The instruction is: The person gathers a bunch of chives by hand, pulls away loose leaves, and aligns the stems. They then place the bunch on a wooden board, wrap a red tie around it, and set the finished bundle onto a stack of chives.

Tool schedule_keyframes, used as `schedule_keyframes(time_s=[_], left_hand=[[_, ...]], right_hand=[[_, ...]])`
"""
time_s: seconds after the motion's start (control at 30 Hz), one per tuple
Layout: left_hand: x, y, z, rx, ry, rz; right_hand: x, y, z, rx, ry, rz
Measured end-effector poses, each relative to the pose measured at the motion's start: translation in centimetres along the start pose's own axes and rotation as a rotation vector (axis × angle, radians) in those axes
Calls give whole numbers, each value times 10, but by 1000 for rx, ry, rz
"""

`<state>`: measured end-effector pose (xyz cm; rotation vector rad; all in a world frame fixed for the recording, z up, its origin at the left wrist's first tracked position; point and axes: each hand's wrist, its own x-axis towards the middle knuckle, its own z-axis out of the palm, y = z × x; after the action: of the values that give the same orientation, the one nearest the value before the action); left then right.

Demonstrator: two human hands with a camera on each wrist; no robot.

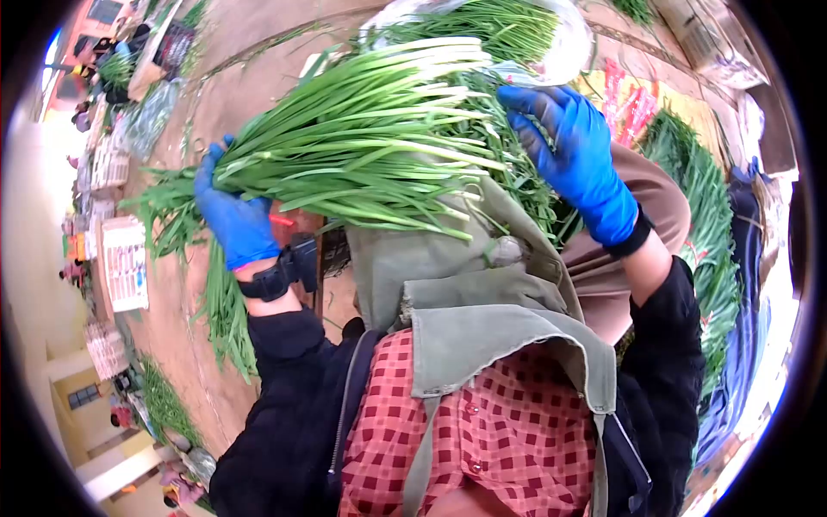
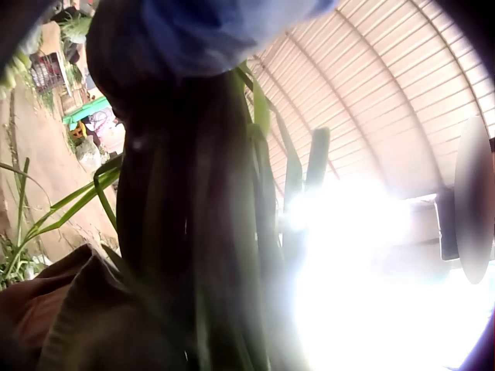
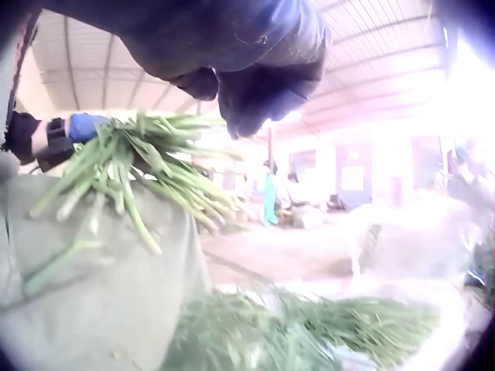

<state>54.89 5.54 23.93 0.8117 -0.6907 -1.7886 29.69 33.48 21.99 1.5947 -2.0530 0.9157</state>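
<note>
My left hand (image 1: 231, 217), in a blue glove, grips a big bunch of garlic chives (image 1: 362, 146) near its leafy end. The pale stem ends fan out to the right over my lap and the green apron (image 1: 379, 263). In the left wrist view the bunch (image 2: 186, 216) is dark and close below the glove (image 2: 224, 31). Just right of the stem ends is my gloved right hand (image 1: 573, 155), fingers loosely bent and no stem seen between them. The right wrist view has this glove (image 3: 263, 62) above and beside the stem ends (image 3: 155, 185).
More green stems lie in a white plastic-lined container (image 1: 564, 39) ahead. A long heap of greens (image 1: 702, 233) runs along my right, near red strips (image 1: 633, 112) on yellow sheeting. Loose leaves (image 1: 226, 319) hang at my left. White crates (image 1: 125, 263) stand farther off.
</note>
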Motion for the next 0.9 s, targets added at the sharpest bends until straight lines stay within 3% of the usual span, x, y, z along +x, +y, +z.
schedule_keyframes(time_s=[0.03,0.1,0.23,0.3,0.33,0.43,0.47,0.57,0.6,0.63,0.7,0.8,0.9], left_hand=[[1,2,5,-17,26,25],[-5,4,15,-16,14,25],[-15,6,25,3,28,14],[-17,8,27,9,38,28],[-10,7,22,-32,18,42],[-14,9,23,32,-15,5],[1,8,13,-93,-16,-27],[2,15,10,-13,-104,-69],[5,17,6,29,-110,-37],[3,15,8,54,-131,-11],[-5,19,18,111,-178,54],[-19,16,48,105,-248,157],[-28,17,89,102,-329,216]], right_hand=[[10,-12,2,2,-39,-133],[26,-40,19,-41,-45,-160],[27,-31,59,-50,-103,-144],[23,-28,68,220,-13,-55],[21,-26,72,348,33,-2],[7,-16,89,893,153,489],[-1,3,93,926,180,658],[-31,68,75,798,66,878],[-53,106,73,461,-105,875],[-79,137,69,117,-252,628],[-76,129,37,-433,-1001,451],[-59,85,8,-161,-694,137],[24,15,-13,205,-397,116]])
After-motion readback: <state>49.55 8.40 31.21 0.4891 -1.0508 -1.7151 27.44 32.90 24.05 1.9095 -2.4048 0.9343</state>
